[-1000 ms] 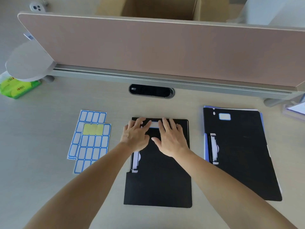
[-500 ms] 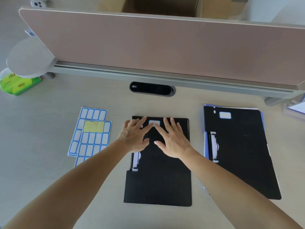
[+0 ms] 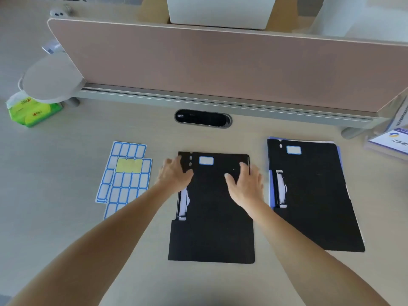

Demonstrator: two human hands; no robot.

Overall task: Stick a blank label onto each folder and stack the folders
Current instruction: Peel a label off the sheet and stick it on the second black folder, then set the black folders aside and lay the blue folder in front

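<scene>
A black folder [image 3: 212, 228] lies flat in front of me with a blue-edged white label [image 3: 206, 160] stuck near its top edge. My left hand [image 3: 175, 175] rests at the folder's upper left edge, fingers curled around that edge. My right hand [image 3: 245, 184] lies on the folder's upper right part, fingers reaching its right edge. To the right lies a second black folder [image 3: 313, 195] with its own label [image 3: 293, 149], on top of a blue folder whose edge shows. Two label sheets [image 3: 125, 180] lie to the left.
A pink desk divider [image 3: 220, 67] stands across the back. A cable port [image 3: 203, 118] sits in the desk behind the folder. A green tissue pack [image 3: 33, 112] is at the far left and a printed document holder [image 3: 390, 140] at the far right.
Both hands have moved apart from the label to the folder's left and right upper edges, and the label now shows uncovered. The camera view has shifted slightly.
</scene>
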